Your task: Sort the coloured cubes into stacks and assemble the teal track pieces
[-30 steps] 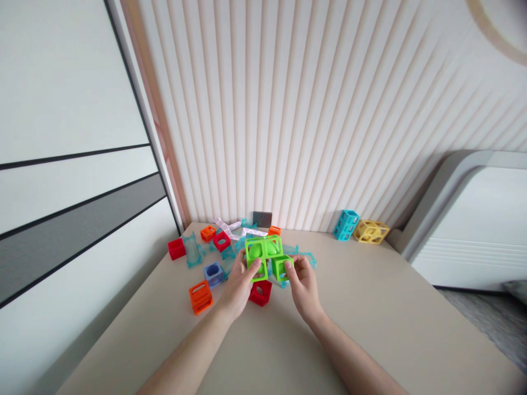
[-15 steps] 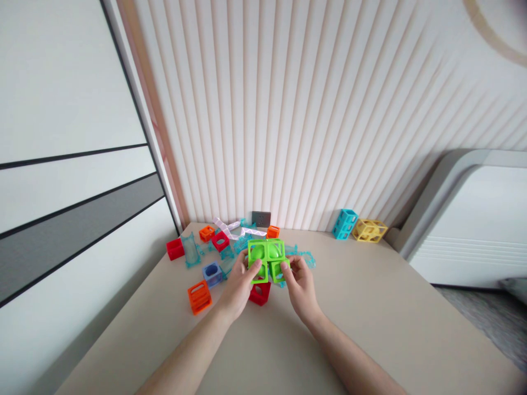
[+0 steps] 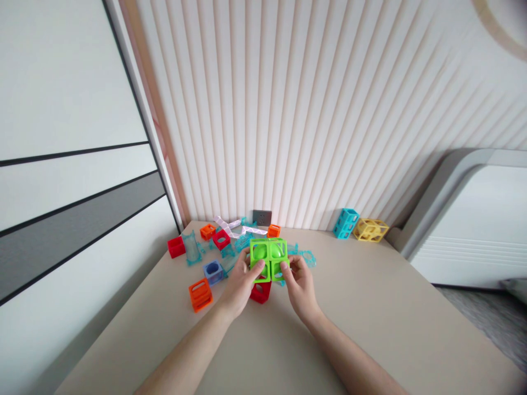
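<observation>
Between my two hands, raised over the table, is a bright green block of joined open-framed cubes (image 3: pixel 269 249), with rounded green shapes inside the frames. My left hand (image 3: pixel 241 280) grips its left side, the thumb lying across the front of the lower left cube. On the other side my right hand (image 3: pixel 302 285) pinches the lower right cube, thumb in front and fingers behind. The rear of the block is hidden. Just below it, partly covered, a red cube (image 3: pixel 261 292) rests on the tabletop.
Left of my hands lie an orange cube (image 3: pixel 201 295), a blue cube (image 3: pixel 213 272), red cubes (image 3: pixel 176 247) and clear teal pieces (image 3: pixel 191 248). Pale purple track pieces (image 3: pixel 227 226) lie near the wall. At the back right stand a teal block (image 3: pixel 346 223) and a yellow block (image 3: pixel 370 230).
The lower right green cube, a little apart and askew before, now sits squarely against the others. Both hands have hardly moved. The whole view has shifted slightly.
</observation>
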The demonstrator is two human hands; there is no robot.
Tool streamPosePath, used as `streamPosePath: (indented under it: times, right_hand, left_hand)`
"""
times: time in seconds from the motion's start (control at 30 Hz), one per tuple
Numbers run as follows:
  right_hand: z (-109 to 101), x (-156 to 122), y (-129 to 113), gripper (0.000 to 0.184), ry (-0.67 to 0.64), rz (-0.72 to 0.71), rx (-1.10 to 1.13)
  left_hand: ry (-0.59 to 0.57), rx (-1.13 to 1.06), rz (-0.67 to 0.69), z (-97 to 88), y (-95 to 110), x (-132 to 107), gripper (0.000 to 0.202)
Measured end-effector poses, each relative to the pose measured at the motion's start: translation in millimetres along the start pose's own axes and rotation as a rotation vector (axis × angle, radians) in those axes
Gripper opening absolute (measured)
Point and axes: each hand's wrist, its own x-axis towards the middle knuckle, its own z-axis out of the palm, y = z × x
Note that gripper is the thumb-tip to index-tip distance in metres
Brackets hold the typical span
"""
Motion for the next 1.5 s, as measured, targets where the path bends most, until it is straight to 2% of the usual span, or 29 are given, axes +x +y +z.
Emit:
streamPosePath:
  times: [0.2, 0.4, 0.57, 0.8, 1.07, 1.2, 1.5]
  right_hand:
    - [0.0, 0.2, 0.4, 0.029, -0.008, -0.013, -0.005]
    - [-0.4, -1.4, -1.9, 0.027, -0.052, -0.039, -0.019]
    - [-0.1, -2.7, -2.0, 0.027, -0.086, -0.055, -0.036]
    - [-0.5, -2.0, -0.7, 0.031, -0.073, -0.03, -0.012]
    - [2.0, -0.5, -11.5, 0.039, -0.105, -0.038, 0.068]
    - [0.7, -0.1, -9.1, 0.039, -0.136, 0.001, 0.078]
    - [-0.3, 0.2, -1.9, 0.037, -0.16, -0.028, 0.118]
  left_hand:
    - [0.005, -0.019, -0.018, -2.2, -2.8, 0.5, 0.047]
    - [0.015, -0.031, 0.013, -0.6, -1.4, 0.6, 0.043]
    - [0.05, -0.073, 0.019, -2.3, -0.3, 1.8, 0.052]
    - [0.083, -0.004, 0.052, -7.3, -5.9, 3.8, 0.066]
    - [0.073, 0.088, 0.085, -6.7, -4.2, 4.1, 0.059]
    - [0.08, 0.14, 0.081, -5.1, -1.8, 2.9, 0.059]
    - [0.062, 0.283, 0.14, -8.4, -1.5, 3.5, 0.058]
